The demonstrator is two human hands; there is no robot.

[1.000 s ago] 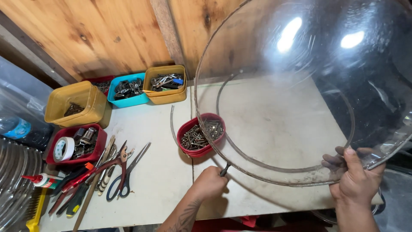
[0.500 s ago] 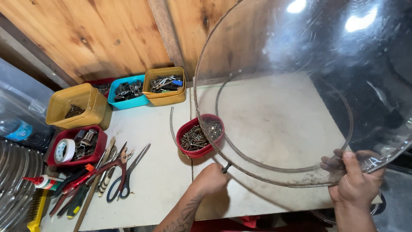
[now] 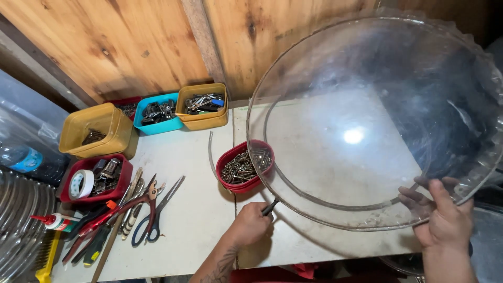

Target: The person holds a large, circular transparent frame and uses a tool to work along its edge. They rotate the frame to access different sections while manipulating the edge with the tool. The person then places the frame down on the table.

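Observation:
A large clear plastic dome [image 3: 377, 110] with a scalloped rim is tilted up over the white worktable [image 3: 194, 209]. My right hand [image 3: 443, 217] grips its lower right rim, thumb on the outside. My left hand [image 3: 251, 225] rests on the table at the dome's lower left edge, closed around a small black-handled tool [image 3: 270, 206] whose tip is hidden. A red bowl of screws [image 3: 244, 165] sits just beyond my left hand, partly seen through the dome.
Yellow [image 3: 97, 131], blue [image 3: 157, 115] and second yellow [image 3: 203, 106] tubs of hardware line the wooden wall. A red tray with tape [image 3: 94, 178] sits left. Scissors [image 3: 157, 212], pliers and a glue bottle [image 3: 57, 221] lie at the front left.
The dome has tilted slightly and the light reflections on it have shifted. Both hands stay in about the same places.

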